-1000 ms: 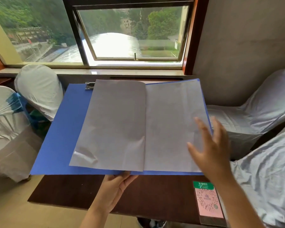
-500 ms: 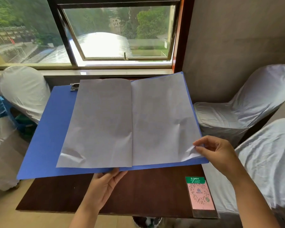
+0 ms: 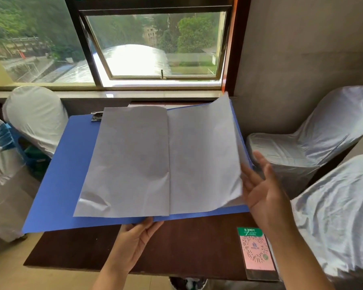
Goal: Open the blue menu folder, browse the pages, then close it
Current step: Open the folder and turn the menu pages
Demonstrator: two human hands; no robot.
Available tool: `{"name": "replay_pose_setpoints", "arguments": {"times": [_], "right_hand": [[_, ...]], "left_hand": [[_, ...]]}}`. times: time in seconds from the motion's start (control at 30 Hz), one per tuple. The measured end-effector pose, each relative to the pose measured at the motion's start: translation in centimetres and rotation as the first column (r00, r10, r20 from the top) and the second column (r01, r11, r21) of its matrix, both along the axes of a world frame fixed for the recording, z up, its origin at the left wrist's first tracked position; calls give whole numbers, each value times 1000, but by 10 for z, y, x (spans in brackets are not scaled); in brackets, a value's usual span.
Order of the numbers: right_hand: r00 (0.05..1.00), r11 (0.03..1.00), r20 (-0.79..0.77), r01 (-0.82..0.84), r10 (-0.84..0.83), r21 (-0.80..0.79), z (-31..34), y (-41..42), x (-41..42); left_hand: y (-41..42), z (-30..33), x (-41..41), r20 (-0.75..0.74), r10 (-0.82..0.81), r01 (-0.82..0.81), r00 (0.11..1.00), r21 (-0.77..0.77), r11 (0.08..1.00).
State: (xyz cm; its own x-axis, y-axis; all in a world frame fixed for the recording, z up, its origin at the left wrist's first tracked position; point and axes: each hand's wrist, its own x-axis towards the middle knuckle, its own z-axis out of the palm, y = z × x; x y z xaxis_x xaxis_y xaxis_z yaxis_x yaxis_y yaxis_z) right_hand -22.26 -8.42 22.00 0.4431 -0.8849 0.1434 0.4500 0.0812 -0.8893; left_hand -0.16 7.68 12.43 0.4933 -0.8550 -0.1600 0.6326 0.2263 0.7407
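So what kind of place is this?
Probably a restaurant or banquet room: white covered chairs, a menu folder on a dark table, and a QR card at its edge.

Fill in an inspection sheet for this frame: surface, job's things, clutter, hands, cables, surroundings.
Surface: dark wooden table, bare near its front edge.
Job's things: blue folder lies open, overhanging the table on the left; right page lifted, curling up off the cover; metal clip at top left.
Clutter: QR card at front right.
Hands: left hand grips the folder's front edge; right hand open, palm up, under the lifted page's edge.
Cables: nothing seen.
Surroundings: window, white-covered chairs on both sides, grey wall.
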Motion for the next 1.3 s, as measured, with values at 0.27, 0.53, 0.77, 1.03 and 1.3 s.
{"name": "replay_pose_setpoints", "arguments": {"times": [0.27, 0.53, 0.77, 1.03, 1.3], "right_hand": [[552, 842, -796, -284, -248, -459, 1, 41, 65], [577, 587, -749, -497, -326, -639, -25, 78, 101], [445, 434, -767, -641, -462, -633, -47, 92, 106], [678, 562, -577, -284, -455, -777, -24, 62, 79], [720, 997, -694, -46, -7, -58, -14, -38, -15]], "left_hand": [[2, -5, -8, -14, 1, -2, 1000, -27, 1000], [7, 1, -13, -10, -18, 18, 1000, -33, 999], [15, 0, -11, -8, -19, 19, 1000, 2, 1000], [17, -2, -6, -17, -16, 16, 1000, -6, 1000], [19, -2, 6, -54, 4, -4, 999, -4, 1000]]}}
